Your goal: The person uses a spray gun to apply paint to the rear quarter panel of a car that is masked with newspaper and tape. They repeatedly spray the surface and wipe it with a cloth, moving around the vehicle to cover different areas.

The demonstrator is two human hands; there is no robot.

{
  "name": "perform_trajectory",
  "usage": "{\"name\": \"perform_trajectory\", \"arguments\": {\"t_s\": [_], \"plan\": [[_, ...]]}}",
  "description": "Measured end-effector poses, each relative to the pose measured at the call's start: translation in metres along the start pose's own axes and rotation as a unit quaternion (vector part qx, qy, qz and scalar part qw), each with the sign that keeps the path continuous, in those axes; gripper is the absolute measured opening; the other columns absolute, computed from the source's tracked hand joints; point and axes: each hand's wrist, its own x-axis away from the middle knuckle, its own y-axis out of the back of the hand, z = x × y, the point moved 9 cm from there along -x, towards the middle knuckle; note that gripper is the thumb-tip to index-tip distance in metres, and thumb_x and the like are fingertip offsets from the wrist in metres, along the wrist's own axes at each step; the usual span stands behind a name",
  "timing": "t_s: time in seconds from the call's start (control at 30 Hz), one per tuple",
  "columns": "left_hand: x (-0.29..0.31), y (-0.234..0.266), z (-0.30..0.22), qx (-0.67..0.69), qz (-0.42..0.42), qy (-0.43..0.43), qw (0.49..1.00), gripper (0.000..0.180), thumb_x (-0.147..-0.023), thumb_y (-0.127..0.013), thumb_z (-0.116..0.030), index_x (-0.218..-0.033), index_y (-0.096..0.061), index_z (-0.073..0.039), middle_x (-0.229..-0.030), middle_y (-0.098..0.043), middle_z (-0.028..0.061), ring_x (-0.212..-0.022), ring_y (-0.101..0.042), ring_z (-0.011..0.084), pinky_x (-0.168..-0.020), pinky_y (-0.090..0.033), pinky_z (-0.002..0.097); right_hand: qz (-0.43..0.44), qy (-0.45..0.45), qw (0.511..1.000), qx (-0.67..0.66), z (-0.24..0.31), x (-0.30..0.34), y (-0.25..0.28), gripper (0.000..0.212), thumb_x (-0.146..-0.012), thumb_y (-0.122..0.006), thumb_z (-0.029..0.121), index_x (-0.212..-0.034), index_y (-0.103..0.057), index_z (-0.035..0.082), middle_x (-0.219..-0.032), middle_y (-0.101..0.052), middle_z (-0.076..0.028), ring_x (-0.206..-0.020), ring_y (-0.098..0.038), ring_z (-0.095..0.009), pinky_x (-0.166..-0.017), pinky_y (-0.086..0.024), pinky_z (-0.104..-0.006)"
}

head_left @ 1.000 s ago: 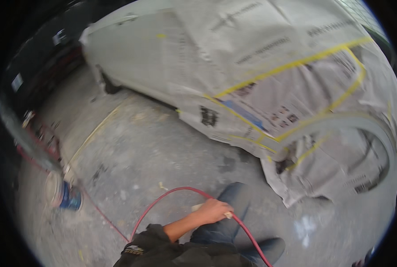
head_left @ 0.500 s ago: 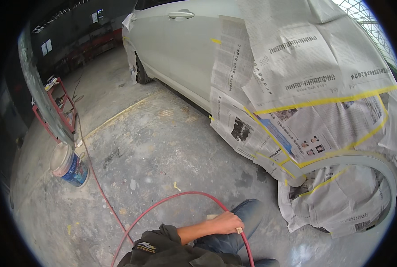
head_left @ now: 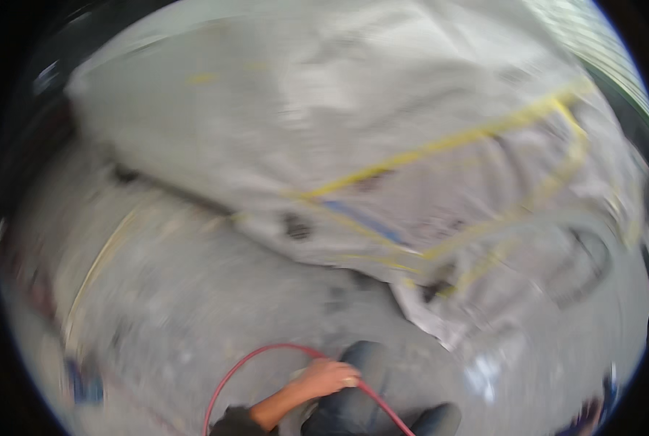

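Observation:
My left hand (head_left: 329, 377) is closed around a red hose (head_left: 248, 357), just above my bent knee in dark blue jeans (head_left: 368, 357). A small pale bit shows at the hose beside my fingers; what it is I cannot tell. The hose arches up from the lower edge, passes through the hand and runs down to the right. My right hand cannot be made out. Ahead stands a light-coloured car (head_left: 157, 109), blurred by motion. Its rear side is covered with masking newspaper (head_left: 477, 174) edged with yellow tape (head_left: 441, 149), around the wheel arch (head_left: 513, 229) too.
The grey concrete floor (head_left: 215, 283) carries a pale yellowish line (head_left: 99, 265) at the left. A smeared blue bucket (head_left: 84, 381) stands at the lower left. At the lower right rim is a blurred blue and brownish shape (head_left: 593, 410) that I cannot identify.
My view has swung to the right, so the car and bucket sit further left and much is smeared. My left hand still grips the hose. The blurred shape at lower right has come into view.

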Motion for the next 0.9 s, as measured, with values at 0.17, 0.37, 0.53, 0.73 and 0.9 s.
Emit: {"name": "perform_trajectory", "arguments": {"t_s": [0.17,0.37,0.53,0.73,0.9], "plan": [[-0.030,0.018,0.032,-0.016,0.034,0.035,0.999,0.019,-0.076,-0.075,-0.022,-0.091,-0.073,-0.011,-0.082,-0.070,0.0096,-0.075,-0.068,0.0284,-0.064,-0.052,0.0358,0.125,-0.050,0.984,-0.120,-0.007,0.038,-0.101,0.027,-0.094,-0.056,0.027,-0.101,-0.059,0.001,-0.091,-0.064,-0.007,-0.074,-0.062,-0.012,-0.037,-0.045,-0.0216],[-0.063,-0.021,0.027,-0.004,0.199,0.170,0.965,0.028,-0.088,-0.065,-0.025,-0.108,-0.068,-0.005,-0.076,-0.069,0.0155,-0.066,-0.066,0.0233,-0.064,-0.051,0.0350,0.215,-0.110,0.957,-0.158,-0.040,0.032,-0.099,0.036,-0.095,-0.050,0.031,-0.106,-0.061,-0.001,-0.087,-0.064,-0.013,-0.055,-0.059,-0.013,-0.044,-0.049,-0.0217],[-0.112,-0.068,-0.021,-0.106,0.217,0.148,0.959,0.026,-0.087,-0.067,-0.022,-0.105,-0.069,-0.003,-0.076,-0.068,0.0175,-0.067,-0.064,0.0245,-0.064,-0.051,0.0370,0.171,-0.089,0.951,-0.243,-0.090,-0.039,-0.043,0.034,-0.095,-0.052,0.028,-0.106,-0.059,-0.004,-0.091,-0.062,-0.015,-0.077,-0.063,-0.016,-0.048,-0.053,-0.0231],[-0.165,-0.144,-0.110,-0.137,0.147,0.160,0.966,0.022,-0.087,-0.063,-0.014,-0.106,-0.070,-0.005,-0.081,-0.068,0.0195,-0.071,-0.064,0.0222,-0.067,-0.051,0.0376,0.105,-0.114,0.947,-0.280,-0.163,-0.193,0.037,0.031,-0.097,-0.048,0.027,-0.105,-0.060,-0.001,-0.091,-0.063,-0.011,-0.078,-0.063,-0.014,-0.047,-0.053,-0.0237],[-0.185,-0.196,-0.163,-0.171,0.077,0.169,0.968,0.023,-0.086,-0.065,-0.014,-0.107,-0.070,-0.005,-0.074,-0.066,0.0185,-0.066,-0.064,0.0234,-0.065,-0.051,0.0367,0.060,-0.096,0.947,-0.299,-0.179,-0.317,0.075,0.029,-0.098,-0.047,0.025,-0.104,-0.058,-0.001,-0.093,-0.062,-0.011,-0.082,-0.062,-0.014,-0.042,-0.052,-0.0225]]}}
